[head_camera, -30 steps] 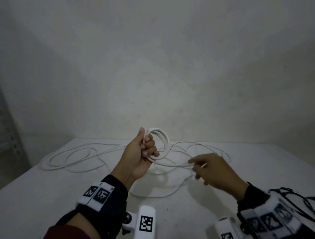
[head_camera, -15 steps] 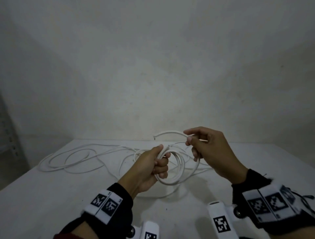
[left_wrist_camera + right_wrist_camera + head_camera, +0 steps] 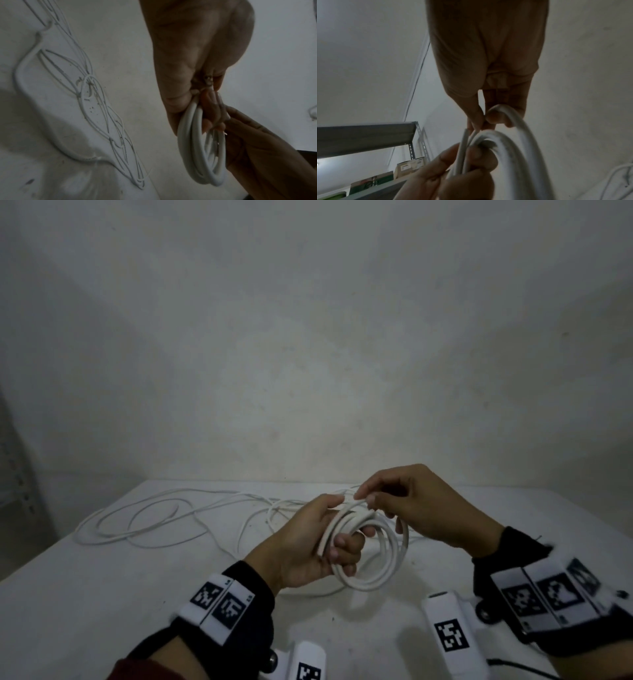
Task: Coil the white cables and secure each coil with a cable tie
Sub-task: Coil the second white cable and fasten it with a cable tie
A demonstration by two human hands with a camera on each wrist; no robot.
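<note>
My left hand [image 3: 308, 546] has a closed grip round the white cable coil [image 3: 371, 559], fingers curled through the loops and thumb pressed on top, holding it up just above the worktop [image 3: 102, 594] at near centre. My right hand [image 3: 421, 508] pinches the cable end [image 3: 359, 501] between thumb and forefinger at the top of the coil, right against my left thumb, laying it onto the stack.

More loose white cables [image 3: 154, 518] sprawl over the far left of the worktop, not yet coiled. I can't make out a cable tie anywhere, so I judge this coil is wound but not yet secured.

The risk from here is the loops springing apart: the cable looks stiff, and only my left grip keeps the turns together. If my right pinch lets go of the end to fetch a tie, that end may flick out and unwind a turn. A slack left grip could let the coil slide down and snag the loose cables.
</note>
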